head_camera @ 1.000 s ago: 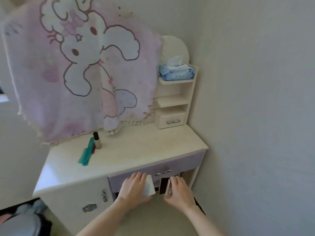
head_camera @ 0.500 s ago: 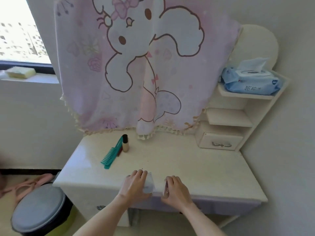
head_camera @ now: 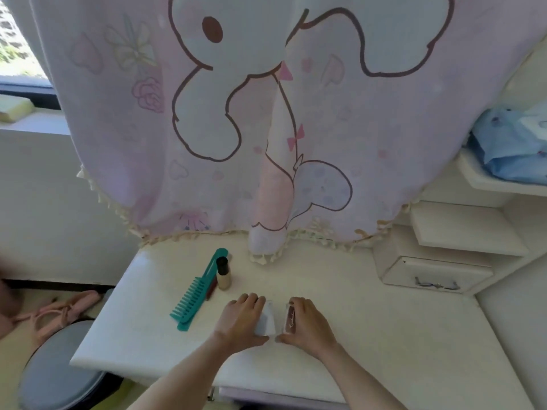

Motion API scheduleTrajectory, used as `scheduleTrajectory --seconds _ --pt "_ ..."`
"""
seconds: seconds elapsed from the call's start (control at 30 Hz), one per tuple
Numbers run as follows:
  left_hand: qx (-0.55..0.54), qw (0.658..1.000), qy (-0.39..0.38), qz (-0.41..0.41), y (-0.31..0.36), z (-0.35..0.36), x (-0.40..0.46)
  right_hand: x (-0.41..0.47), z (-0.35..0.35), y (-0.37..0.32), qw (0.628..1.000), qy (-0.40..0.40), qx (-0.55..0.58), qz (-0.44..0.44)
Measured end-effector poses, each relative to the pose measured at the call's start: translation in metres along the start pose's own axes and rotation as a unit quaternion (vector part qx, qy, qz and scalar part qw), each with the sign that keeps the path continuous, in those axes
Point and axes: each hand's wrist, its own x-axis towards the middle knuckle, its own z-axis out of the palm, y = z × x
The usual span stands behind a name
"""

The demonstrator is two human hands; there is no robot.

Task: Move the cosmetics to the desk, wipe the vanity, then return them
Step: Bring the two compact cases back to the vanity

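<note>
Over the middle of the cream vanity top point(head_camera: 370, 327), my left hand point(head_camera: 241, 322) grips a pale translucent cosmetic container point(head_camera: 266, 321). Right beside it, my right hand point(head_camera: 307, 324) holds a clear tube with dark red contents point(head_camera: 290, 319). Both hands are low at the surface; contact of the items with it cannot be told. To the left lies a teal comb point(head_camera: 192, 294), with a small beige foundation bottle with a black cap point(head_camera: 223, 273) standing next to it and a dark slim item partly hidden under the comb.
A pink cartoon cloth point(head_camera: 251, 113) hangs over the mirror behind the vanity. Shelves and a small drawer point(head_camera: 435, 276) stand at the right, with a blue wipes pack point(head_camera: 515, 146) on top. A grey round stool point(head_camera: 56, 368) and pink slippers are at lower left.
My view moved closer to the vanity. Both hands rose from in front of the drawer and carried the two cosmetics forward over the middle of the top.
</note>
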Motion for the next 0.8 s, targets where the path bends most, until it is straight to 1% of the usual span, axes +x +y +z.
scheduleTrajectory --seconds 0.1,0.2,0.27,0.4,0.53,0.67,0.8 --pt "0.002 1.000 -0.005 0.019 -0.014 0.004 0.030 0.028 0.004 0.008 1.000 0.009 -0.006 -0.003" --pt "0.003 0.999 0.013 0.051 -0.029 0.013 0.054 0.048 0.010 0.015 0.999 0.038 -0.011 -0.011" --pt "0.000 0.997 0.005 0.076 -0.035 0.021 0.065 0.056 0.014 0.019 0.999 0.053 -0.005 -0.008" --pt "-0.029 0.991 0.021 0.129 -0.043 0.036 0.076 0.064 0.023 0.025 0.998 0.055 -0.003 -0.017" --pt "-0.027 0.990 0.035 0.136 -0.048 0.043 0.080 0.068 0.027 0.030 0.997 0.067 -0.012 -0.026" --pt "-0.007 0.990 0.033 0.140 -0.054 0.053 0.079 0.070 0.027 0.032 0.998 0.060 -0.013 -0.035" --pt "0.002 0.990 0.057 0.126 -0.049 0.054 0.072 0.057 0.028 0.032 0.992 0.104 -0.030 -0.062"
